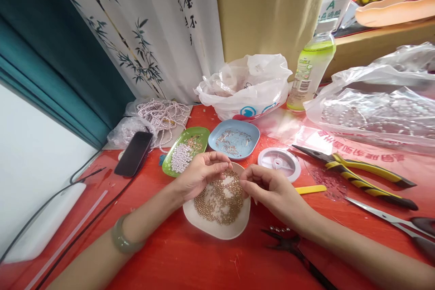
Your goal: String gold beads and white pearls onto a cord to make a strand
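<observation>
My left hand point(200, 173) and my right hand point(270, 186) meet over a white dish point(217, 227) filled with small gold beads point(219, 199). Both hands have their fingertips pinched together, almost touching each other above the beads. What they pinch is too small to make out. A pale green bangle point(124, 235) sits on my left wrist. Behind the hands stand a green dish point(199, 136) with white pearls point(181, 157) and a blue dish point(249, 138) with thin metal pins.
On the red table: a dark phone point(134, 153) and pearl strands point(163, 115) at left, a thread spool point(279, 163), yellow-handled pliers point(360, 174), scissors point(397, 222), a small dark tool point(292, 249), plastic bags point(248, 81) and a bottle point(314, 61) at the back.
</observation>
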A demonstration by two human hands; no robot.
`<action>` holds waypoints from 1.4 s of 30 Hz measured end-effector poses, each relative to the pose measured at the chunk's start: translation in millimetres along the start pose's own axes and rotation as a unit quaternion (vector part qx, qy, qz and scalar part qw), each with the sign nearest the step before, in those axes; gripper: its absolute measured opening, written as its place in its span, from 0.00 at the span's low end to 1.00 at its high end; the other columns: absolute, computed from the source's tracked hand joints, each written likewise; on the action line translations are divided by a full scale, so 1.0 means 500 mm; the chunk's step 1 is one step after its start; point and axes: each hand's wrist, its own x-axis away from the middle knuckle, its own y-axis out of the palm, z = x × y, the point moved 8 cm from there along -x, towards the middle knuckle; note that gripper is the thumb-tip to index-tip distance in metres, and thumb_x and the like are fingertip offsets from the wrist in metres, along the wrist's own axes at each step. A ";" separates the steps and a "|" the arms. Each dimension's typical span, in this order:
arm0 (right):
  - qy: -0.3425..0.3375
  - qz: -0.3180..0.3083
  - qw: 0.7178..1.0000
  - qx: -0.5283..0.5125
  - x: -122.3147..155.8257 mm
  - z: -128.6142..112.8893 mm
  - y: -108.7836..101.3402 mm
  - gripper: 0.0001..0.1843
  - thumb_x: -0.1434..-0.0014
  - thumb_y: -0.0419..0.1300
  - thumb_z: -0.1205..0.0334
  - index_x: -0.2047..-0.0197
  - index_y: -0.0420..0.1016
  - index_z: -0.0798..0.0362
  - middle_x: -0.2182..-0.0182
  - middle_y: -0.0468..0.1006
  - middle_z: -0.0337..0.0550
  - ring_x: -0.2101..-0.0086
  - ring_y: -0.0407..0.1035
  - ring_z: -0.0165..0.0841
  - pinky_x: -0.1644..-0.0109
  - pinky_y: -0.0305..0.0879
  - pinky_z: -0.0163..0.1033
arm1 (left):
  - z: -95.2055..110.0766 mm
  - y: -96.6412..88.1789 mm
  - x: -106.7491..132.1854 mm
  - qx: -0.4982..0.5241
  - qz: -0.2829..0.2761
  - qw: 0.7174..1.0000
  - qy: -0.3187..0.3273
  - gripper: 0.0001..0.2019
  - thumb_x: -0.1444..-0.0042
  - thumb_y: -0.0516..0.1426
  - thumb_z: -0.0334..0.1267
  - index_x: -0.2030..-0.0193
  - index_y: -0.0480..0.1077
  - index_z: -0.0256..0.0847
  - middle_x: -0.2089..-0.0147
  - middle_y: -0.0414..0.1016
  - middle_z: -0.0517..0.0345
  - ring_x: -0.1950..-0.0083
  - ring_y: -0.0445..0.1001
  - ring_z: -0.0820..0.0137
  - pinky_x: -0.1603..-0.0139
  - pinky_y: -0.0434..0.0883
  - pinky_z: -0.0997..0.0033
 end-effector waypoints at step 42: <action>-0.023 0.001 0.997 0.073 -0.002 -0.005 0.002 0.06 0.48 0.50 0.66 0.75 0.64 0.54 0.81 0.66 0.35 0.79 0.58 0.26 0.76 0.55 0.32 | 0.027 0.012 0.008 -0.112 -0.020 0.989 0.093 0.08 0.57 0.62 0.30 0.68 0.71 0.37 0.70 0.73 0.59 0.68 0.70 0.75 0.66 0.67 0.76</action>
